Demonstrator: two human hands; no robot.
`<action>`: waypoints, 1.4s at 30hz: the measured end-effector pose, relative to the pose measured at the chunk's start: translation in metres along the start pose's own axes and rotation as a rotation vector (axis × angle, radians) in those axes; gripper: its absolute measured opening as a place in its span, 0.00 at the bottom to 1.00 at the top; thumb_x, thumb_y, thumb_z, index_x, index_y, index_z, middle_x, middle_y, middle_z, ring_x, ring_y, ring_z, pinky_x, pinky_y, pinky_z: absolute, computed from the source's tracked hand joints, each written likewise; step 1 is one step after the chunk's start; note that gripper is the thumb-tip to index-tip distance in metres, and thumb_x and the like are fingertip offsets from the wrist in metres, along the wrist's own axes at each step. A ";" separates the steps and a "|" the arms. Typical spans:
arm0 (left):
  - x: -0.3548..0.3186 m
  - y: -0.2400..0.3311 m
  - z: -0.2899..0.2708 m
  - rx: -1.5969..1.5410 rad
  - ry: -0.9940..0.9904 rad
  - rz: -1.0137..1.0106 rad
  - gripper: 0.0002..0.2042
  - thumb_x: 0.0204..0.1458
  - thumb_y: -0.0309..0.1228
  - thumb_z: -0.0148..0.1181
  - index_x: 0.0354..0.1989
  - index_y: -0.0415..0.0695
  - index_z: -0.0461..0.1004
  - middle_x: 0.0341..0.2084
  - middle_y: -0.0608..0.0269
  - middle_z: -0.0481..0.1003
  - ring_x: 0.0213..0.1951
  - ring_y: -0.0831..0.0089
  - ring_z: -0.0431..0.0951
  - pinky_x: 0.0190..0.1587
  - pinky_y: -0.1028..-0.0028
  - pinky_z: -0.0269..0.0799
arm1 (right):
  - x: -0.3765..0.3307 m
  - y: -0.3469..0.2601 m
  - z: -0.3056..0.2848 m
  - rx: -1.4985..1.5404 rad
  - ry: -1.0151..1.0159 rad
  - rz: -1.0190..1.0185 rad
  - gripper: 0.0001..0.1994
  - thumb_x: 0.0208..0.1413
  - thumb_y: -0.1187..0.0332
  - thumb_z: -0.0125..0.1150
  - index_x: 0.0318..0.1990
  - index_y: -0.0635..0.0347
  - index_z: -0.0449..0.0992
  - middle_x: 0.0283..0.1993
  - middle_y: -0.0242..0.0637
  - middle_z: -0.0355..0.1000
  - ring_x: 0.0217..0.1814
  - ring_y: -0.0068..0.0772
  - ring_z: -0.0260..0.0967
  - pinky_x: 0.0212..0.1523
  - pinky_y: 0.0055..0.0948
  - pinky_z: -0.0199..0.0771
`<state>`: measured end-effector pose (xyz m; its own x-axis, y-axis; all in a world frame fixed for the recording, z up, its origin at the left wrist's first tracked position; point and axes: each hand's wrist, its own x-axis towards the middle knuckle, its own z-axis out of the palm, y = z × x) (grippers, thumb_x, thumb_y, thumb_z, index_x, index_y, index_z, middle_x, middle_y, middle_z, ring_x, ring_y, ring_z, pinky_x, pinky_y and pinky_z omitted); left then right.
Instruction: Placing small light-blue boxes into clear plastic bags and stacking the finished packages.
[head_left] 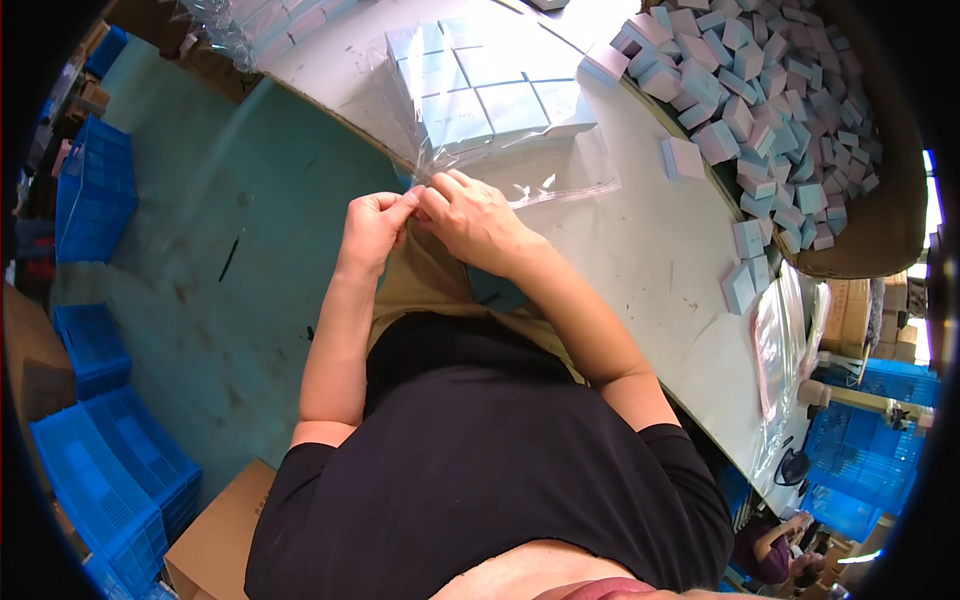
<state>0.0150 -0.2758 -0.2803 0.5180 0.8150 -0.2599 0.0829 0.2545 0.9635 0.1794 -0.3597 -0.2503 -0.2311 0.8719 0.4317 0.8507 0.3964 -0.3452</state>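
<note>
A clear plastic bag (580,172) lies on the white table near its edge, holding several small pale blue and pink boxes (512,108) set in rows. My left hand (375,228) and my right hand (472,218) meet at the bag's gathered near-left corner, just past the table edge. Both hands are closed, thumbs and fingertips pinching the plastic. The exact fold between the fingertips is hidden.
Many loose small boxes (745,90) spill from a large carton (890,220) onto the white table (660,250) at right. Flat clear bags (780,340) lie along the table. Another filled bag (270,25) sits far left. Blue crates (115,470) stand on the floor.
</note>
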 end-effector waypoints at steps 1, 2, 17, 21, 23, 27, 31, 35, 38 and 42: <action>-0.001 0.002 0.003 0.000 -0.002 -0.003 0.17 0.59 0.39 0.65 0.22 0.40 0.79 0.12 0.72 0.68 0.14 0.85 0.60 0.18 0.80 0.51 | -0.004 -0.001 -0.002 -0.006 -0.019 -0.028 0.10 0.53 0.68 0.66 0.36 0.61 0.70 0.38 0.42 0.68 0.44 0.46 0.69 0.44 0.39 0.73; -0.002 0.004 0.007 -0.014 0.012 -0.019 0.17 0.59 0.39 0.66 0.22 0.40 0.79 0.12 0.72 0.68 0.14 0.85 0.60 0.18 0.80 0.51 | -0.019 -0.005 -0.016 0.105 -0.096 -0.014 0.10 0.54 0.69 0.65 0.37 0.62 0.69 0.38 0.43 0.67 0.44 0.48 0.68 0.44 0.40 0.73; -0.013 0.004 -0.039 0.327 0.163 0.226 0.17 0.55 0.45 0.70 0.31 0.41 0.83 0.21 0.71 0.70 0.21 0.82 0.66 0.24 0.76 0.60 | -0.211 0.033 -0.164 0.040 0.387 0.775 0.03 0.58 0.76 0.64 0.34 0.65 0.77 0.25 0.34 0.67 0.28 0.24 0.63 0.33 0.25 0.66; 0.006 0.033 -0.032 0.996 0.595 0.888 0.21 0.54 0.38 0.69 0.56 0.49 0.77 0.46 0.61 0.74 0.41 0.71 0.76 0.41 0.67 0.72 | -0.117 0.113 -0.138 -0.243 0.419 0.378 0.33 0.49 0.80 0.70 0.64 0.48 0.71 0.67 0.41 0.59 0.63 0.37 0.64 0.50 0.32 0.73; 0.022 0.046 -0.032 1.321 0.357 1.230 0.35 0.53 0.32 0.66 0.71 0.62 0.60 0.66 0.61 0.61 0.63 0.62 0.65 0.63 0.55 0.64 | -0.095 0.134 -0.131 -0.441 0.217 0.114 0.35 0.51 0.77 0.66 0.68 0.41 0.68 0.70 0.38 0.58 0.68 0.40 0.57 0.62 0.38 0.64; 0.043 0.039 -0.042 1.786 0.191 1.600 0.32 0.52 0.36 0.67 0.68 0.65 0.65 0.67 0.66 0.61 0.71 0.61 0.55 0.72 0.55 0.50 | -0.080 0.145 -0.128 -0.649 -0.229 -0.422 0.23 0.60 0.67 0.59 0.63 0.38 0.73 0.74 0.26 0.57 0.71 0.36 0.56 0.62 0.34 0.65; 0.044 0.021 -0.048 1.691 -0.090 1.495 0.24 0.48 0.41 0.67 0.57 0.64 0.75 0.64 0.75 0.63 0.65 0.73 0.58 0.69 0.59 0.53 | -0.099 0.164 -0.114 -0.414 -0.265 -0.416 0.19 0.59 0.61 0.63 0.58 0.43 0.77 0.69 0.30 0.66 0.70 0.34 0.61 0.60 0.35 0.69; 0.039 0.021 -0.050 1.430 -0.086 1.449 0.19 0.51 0.44 0.65 0.53 0.61 0.80 0.48 0.73 0.70 0.51 0.71 0.67 0.57 0.63 0.59 | -0.102 0.156 -0.107 -0.287 -0.111 -0.317 0.18 0.61 0.62 0.62 0.58 0.47 0.78 0.64 0.34 0.68 0.60 0.34 0.70 0.52 0.33 0.75; 0.033 0.014 -0.037 1.130 0.067 1.261 0.17 0.58 0.42 0.61 0.55 0.58 0.80 0.40 0.72 0.72 0.46 0.69 0.70 0.55 0.65 0.58 | -0.101 0.152 -0.093 0.049 0.167 -0.003 0.17 0.64 0.65 0.59 0.59 0.52 0.78 0.52 0.36 0.72 0.45 0.31 0.75 0.41 0.29 0.78; 0.038 -0.003 -0.002 0.554 0.402 0.746 0.15 0.68 0.35 0.49 0.57 0.49 0.79 0.27 0.67 0.71 0.35 0.72 0.71 0.49 0.72 0.62 | -0.080 0.142 -0.070 0.184 0.434 0.310 0.16 0.69 0.68 0.53 0.60 0.56 0.77 0.34 0.36 0.73 0.28 0.25 0.70 0.32 0.26 0.75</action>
<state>0.0329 -0.2443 -0.2933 0.2820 0.8085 0.5165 0.2916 -0.5851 0.7567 0.3519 -0.3931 -0.2751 0.2654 0.7726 0.5767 0.7425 0.2177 -0.6334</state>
